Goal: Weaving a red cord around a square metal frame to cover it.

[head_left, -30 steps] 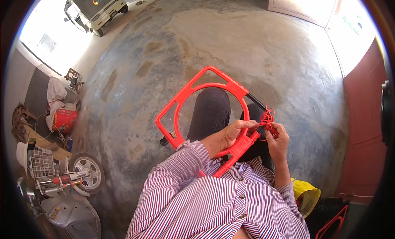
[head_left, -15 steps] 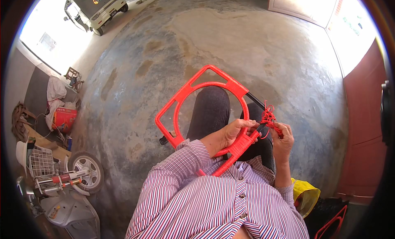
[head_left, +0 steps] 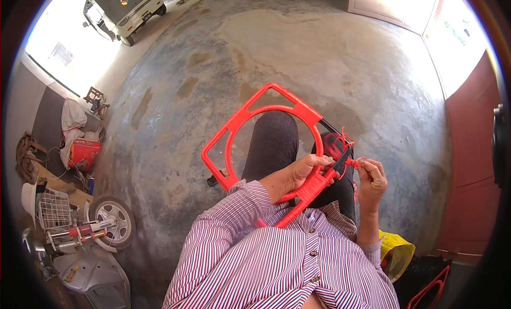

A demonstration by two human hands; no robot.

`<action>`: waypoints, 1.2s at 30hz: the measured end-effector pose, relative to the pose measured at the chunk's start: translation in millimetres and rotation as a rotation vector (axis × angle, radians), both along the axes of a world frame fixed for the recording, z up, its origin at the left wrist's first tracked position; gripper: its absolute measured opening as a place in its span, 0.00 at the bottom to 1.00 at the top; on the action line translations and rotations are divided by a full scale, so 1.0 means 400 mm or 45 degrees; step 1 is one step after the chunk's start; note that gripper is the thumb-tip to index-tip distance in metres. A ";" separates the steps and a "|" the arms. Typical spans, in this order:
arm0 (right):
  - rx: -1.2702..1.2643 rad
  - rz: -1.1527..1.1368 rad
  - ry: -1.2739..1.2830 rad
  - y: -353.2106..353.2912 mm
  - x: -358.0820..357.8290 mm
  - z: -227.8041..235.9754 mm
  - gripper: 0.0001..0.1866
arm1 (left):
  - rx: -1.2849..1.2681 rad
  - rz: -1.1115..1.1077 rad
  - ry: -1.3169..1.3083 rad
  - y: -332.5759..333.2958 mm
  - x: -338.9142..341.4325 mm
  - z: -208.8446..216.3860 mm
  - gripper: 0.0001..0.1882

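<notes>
A square frame with a ring inside it [head_left: 232,127], mostly wound in red cord, rests over my lap. Its right corner shows a bare black section [head_left: 331,127]. My left hand [head_left: 304,171] is closed on the frame where the ring meets the lower right side, beside that corner. To the right, my right hand [head_left: 373,182] pinches a small bunch of red cord [head_left: 353,162] between thumb and fingers. Loose loops of the cord pass around the black corner. Part of the left fingers is hidden behind the frame.
On the left lie a scooter wheel [head_left: 113,221], a wire basket [head_left: 53,209] and a red container [head_left: 84,153]. A yellow bag [head_left: 396,254] and another red frame piece [head_left: 432,287] are low on the right. A three-wheeled vehicle [head_left: 125,13] stands far left.
The red cord bunch has gone from above the corner to beside it, with loops now swung past the black part. My right hand has shifted slightly right; my left hand and the frame stay put.
</notes>
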State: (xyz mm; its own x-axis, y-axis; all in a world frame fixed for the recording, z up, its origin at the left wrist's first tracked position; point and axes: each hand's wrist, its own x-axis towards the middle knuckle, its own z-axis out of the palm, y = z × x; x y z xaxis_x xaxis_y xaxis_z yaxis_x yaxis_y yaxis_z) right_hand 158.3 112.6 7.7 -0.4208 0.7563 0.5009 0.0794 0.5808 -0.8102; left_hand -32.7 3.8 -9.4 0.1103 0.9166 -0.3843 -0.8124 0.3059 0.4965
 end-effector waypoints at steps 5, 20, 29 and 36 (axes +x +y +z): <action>-0.425 0.217 0.155 -0.010 0.027 0.031 0.04 | 0.025 -0.015 -0.006 0.007 0.002 -0.020 0.15; -1.138 0.704 1.238 0.139 0.328 0.047 0.11 | -0.128 0.003 0.230 0.008 0.011 0.024 0.10; -1.057 0.412 0.039 -0.050 0.102 -0.105 0.28 | -0.169 -0.006 0.273 0.006 0.012 0.043 0.10; -0.769 0.228 -0.081 -0.068 0.134 -0.134 0.37 | -0.177 0.020 0.297 0.005 0.009 0.031 0.11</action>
State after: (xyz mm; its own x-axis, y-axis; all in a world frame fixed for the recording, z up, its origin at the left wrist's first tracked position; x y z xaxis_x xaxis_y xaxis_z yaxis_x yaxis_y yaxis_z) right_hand 211.8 85.6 -45.9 -0.5817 0.8131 -0.0221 0.0819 0.0315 -0.9961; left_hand -29.3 5.9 3.0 -0.0099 0.8540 -0.5201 -0.6865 0.3724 0.6246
